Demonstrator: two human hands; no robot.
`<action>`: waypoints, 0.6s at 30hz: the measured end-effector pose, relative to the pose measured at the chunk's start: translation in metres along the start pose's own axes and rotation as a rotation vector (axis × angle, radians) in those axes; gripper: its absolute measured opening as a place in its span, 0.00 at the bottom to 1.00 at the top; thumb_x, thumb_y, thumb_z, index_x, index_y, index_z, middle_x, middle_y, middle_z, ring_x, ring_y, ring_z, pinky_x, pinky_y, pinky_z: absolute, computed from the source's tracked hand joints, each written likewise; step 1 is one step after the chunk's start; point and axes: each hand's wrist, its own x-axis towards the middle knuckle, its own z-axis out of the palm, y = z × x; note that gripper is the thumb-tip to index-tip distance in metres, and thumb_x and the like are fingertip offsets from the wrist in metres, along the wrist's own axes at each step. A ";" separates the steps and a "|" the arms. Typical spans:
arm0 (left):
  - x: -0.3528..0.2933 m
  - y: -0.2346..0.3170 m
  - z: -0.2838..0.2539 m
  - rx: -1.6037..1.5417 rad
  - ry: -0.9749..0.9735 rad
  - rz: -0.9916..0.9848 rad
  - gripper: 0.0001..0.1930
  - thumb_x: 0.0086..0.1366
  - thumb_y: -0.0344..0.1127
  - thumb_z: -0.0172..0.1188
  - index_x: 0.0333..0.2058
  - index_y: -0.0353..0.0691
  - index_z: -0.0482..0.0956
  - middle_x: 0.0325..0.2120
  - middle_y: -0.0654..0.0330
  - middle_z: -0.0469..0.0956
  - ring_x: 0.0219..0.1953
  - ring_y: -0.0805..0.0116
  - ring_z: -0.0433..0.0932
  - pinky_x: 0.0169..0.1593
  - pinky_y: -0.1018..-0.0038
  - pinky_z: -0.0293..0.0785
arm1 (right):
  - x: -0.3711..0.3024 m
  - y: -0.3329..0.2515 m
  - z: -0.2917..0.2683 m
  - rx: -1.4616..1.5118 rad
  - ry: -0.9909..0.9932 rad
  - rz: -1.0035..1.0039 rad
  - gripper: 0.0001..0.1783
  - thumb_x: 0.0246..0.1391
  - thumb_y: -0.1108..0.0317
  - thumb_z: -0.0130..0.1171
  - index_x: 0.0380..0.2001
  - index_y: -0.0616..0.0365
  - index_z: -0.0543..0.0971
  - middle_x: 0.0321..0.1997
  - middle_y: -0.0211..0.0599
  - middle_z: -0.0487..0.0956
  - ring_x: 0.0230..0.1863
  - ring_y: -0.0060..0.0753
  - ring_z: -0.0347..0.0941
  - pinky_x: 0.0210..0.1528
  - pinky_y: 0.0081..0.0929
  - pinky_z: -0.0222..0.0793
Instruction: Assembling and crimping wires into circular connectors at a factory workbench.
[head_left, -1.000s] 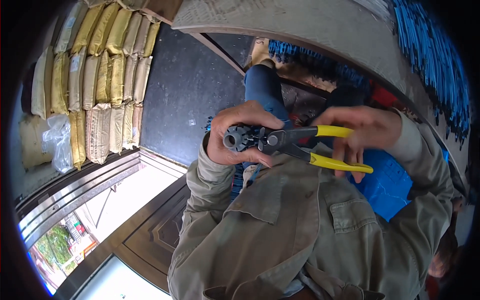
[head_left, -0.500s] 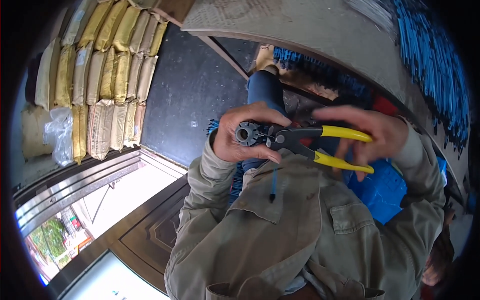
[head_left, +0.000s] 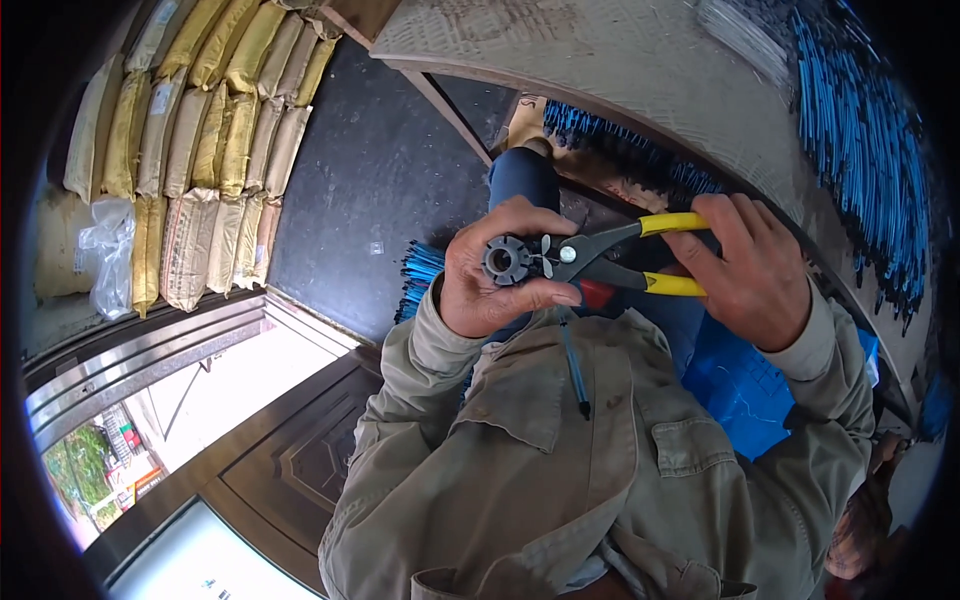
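Observation:
My left hand [head_left: 468, 305] is closed around a dark grey, round slotted part [head_left: 513, 246] with a hole in its middle. Below that hand hangs a thin blue tube [head_left: 573, 362] with a black tip; its upper end is hidden by the fingers. A pair of pliers [head_left: 598, 262] with yellow grips is held in my right hand [head_left: 757, 272], its fingers wrapped about the spread handles. The jaws are parted at the right side of the round part, near my left thumb. Whether they touch it, I cannot tell.
A worktable [head_left: 600, 60] carries a heap of blue tubes [head_left: 865, 160] at the far right. More blue tubes [head_left: 422, 272] stick out beside my left forearm. Blue sheeting [head_left: 738, 385] lies under my right arm. Stacked sacks [head_left: 205, 150] and a clear plastic bag [head_left: 110, 262] are at left.
My right hand's loose, blurred fingers have closed around the plier handles. The pliers have tilted upward at the handle end, and their jaws now show parted. The hanging blue tube has shifted right.

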 end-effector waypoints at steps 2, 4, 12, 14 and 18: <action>0.000 -0.001 0.001 -0.003 -0.013 0.013 0.28 0.38 0.32 0.75 0.40 0.34 0.75 0.33 0.59 0.74 0.33 0.72 0.71 0.38 0.77 0.66 | 0.002 0.005 -0.004 -0.021 -0.026 -0.037 0.14 0.38 0.69 0.60 0.32 0.61 0.75 0.37 0.45 0.68 0.35 0.42 0.69 0.34 0.32 0.68; 0.002 0.000 0.001 -0.011 -0.009 0.000 0.28 0.38 0.31 0.75 0.40 0.34 0.75 0.32 0.59 0.74 0.33 0.73 0.71 0.38 0.77 0.66 | 0.005 0.009 -0.009 -0.027 -0.038 -0.051 0.14 0.38 0.69 0.60 0.31 0.61 0.75 0.37 0.45 0.68 0.35 0.42 0.69 0.33 0.33 0.68; 0.003 -0.003 0.008 0.060 0.093 0.048 0.27 0.39 0.31 0.75 0.41 0.34 0.75 0.32 0.59 0.75 0.32 0.72 0.72 0.39 0.78 0.66 | 0.009 0.016 0.004 -0.114 -0.056 -0.113 0.13 0.34 0.67 0.60 0.25 0.59 0.70 0.35 0.44 0.66 0.34 0.42 0.69 0.31 0.33 0.67; 0.004 -0.003 0.005 0.079 0.083 0.034 0.27 0.38 0.32 0.75 0.40 0.34 0.75 0.31 0.60 0.75 0.32 0.72 0.72 0.38 0.78 0.66 | 0.005 0.016 0.018 -0.076 0.007 -0.092 0.13 0.37 0.66 0.61 0.24 0.59 0.69 0.32 0.42 0.66 0.32 0.42 0.69 0.29 0.32 0.67; 0.001 -0.003 -0.003 0.076 0.026 0.002 0.28 0.37 0.34 0.76 0.39 0.34 0.75 0.29 0.60 0.75 0.31 0.72 0.72 0.38 0.77 0.66 | 0.007 0.017 0.020 0.268 -0.059 -0.086 0.14 0.43 0.65 0.61 0.27 0.60 0.68 0.29 0.40 0.68 0.27 0.39 0.72 0.25 0.30 0.67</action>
